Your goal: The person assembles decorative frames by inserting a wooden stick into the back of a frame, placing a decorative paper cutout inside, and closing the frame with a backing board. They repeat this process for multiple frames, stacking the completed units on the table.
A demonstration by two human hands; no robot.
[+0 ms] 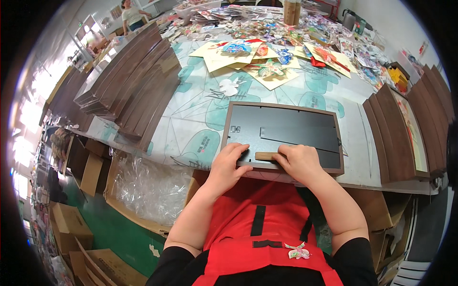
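A brown-edged picture frame lies face down at the table's near edge, its dark backing board turned up. Small metal tabs and a cut stand flap show on the board. My right hand pinches a short flat wooden stick between thumb and fingers, its length lying along the near side of the backing. At the frame's near left corner rests my left hand, thumb and fingers apart, touching the rim and board. The left fingertips lie close to the stick's free end but apart from it.
Stacked, film-wrapped brown frames stand at left; more frames lean upright at right. Cream cards with colourful figures and a white cutout lie beyond. A carton of clear plastic sits below left. Another person stands far back.
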